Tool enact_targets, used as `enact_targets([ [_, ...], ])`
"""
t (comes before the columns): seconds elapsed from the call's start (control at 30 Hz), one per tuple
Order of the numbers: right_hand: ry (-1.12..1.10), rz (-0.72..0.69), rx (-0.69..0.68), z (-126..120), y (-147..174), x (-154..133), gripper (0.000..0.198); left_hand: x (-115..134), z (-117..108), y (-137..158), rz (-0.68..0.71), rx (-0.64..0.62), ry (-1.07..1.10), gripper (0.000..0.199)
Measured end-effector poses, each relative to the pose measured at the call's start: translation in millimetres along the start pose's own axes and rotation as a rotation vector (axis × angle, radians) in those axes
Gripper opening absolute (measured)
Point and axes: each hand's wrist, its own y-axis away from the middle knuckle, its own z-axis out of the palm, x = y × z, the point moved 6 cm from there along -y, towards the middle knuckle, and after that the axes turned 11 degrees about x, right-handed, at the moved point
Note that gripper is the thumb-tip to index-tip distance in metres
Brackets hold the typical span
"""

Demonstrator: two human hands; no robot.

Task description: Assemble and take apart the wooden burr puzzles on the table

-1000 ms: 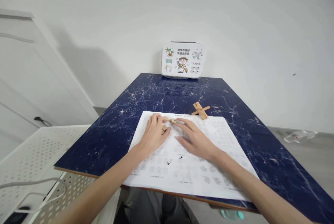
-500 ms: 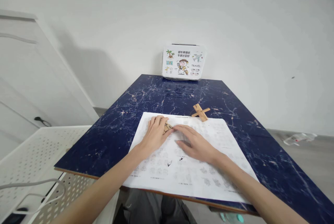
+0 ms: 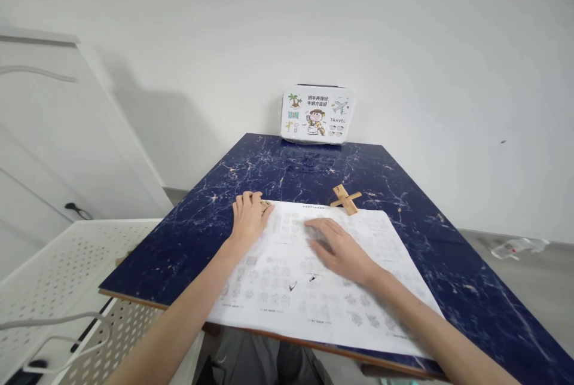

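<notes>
My left hand (image 3: 249, 216) is closed around some small wooden puzzle pieces (image 3: 265, 205) at the far left corner of the printed sheet (image 3: 287, 259); its fingers hide most of them. My right hand (image 3: 338, 246) hovers over or rests on the middle of the sheet, with thumb and fingers apart and nothing between them. Just beyond it, two wooden pieces crossed into an X (image 3: 345, 199) lie at the sheet's far edge, one bearing a dark mark. Rows of small line diagrams cover the paper. Two small dark marks show near its centre.
A white case with cartoon prints (image 3: 316, 115) stands against the wall at the table's far end. The blue marbled table (image 3: 215, 193) has a brown edge. On the left is a white perforated surface (image 3: 40, 271) with a cable (image 3: 54, 318). Clear plastic packaging (image 3: 519, 248) lies at right.
My left hand has moved left and away from my right hand, taking the wooden pieces to the sheet's corner. My right hand stays nearly in place. The view has tilted up slightly.
</notes>
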Motion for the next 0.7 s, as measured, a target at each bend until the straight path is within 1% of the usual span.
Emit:
enact_targets([
  [0.07, 0.001, 0.009, 0.050, -1.9, -0.8, 4.2, 0.034, 0.2, -4.8, -1.2, 0.001, 0.027, -0.006, 0.041],
  [0.13, 0.000, 0.036, 0.138, -7.3, -2.4, 9.2, 0.029, 6.3, -12.6, -1.1, 0.037, 0.065, 0.011, 0.044],
  [0.2, 0.002, 0.085, 0.261, -16.2, -3.7, 15.0, 0.025, 18.5, -21.2, 1.0, 0.112, 0.089, 0.062, 0.044],
  [0.27, -0.002, 0.155, 0.375, -25.8, -3.8, 21.2, 0.023, 33.6, -28.2, 5.1, 0.195, 0.080, 0.125, 0.040],
  [0.33, -0.022, 0.225, 0.428, -31.6, -3.5, 27.4, 0.024, 47.5, -33.8, 10.3, 0.261, 0.067, 0.164, 0.033],
  [0.4, -0.052, 0.274, 0.433, -33.2, -3.4, 33.0, 0.026, 58.8, -38.3, 15.5, 0.316, 0.063, 0.210, 0.026],
  [0.5, -0.068, 0.283, 0.412, -31.7, -4.0, 39.5, 0.029, 68.7, -40.6, 21.5, 0.370, 0.034, 0.293, 0.021],
  [0.7, -0.069, 0.248, 0.386, -30.5, -5.4, 46.5, 0.033, 72.1, -36.8, 25.5, 0.421, -0.037, 0.344, 0.019],
])
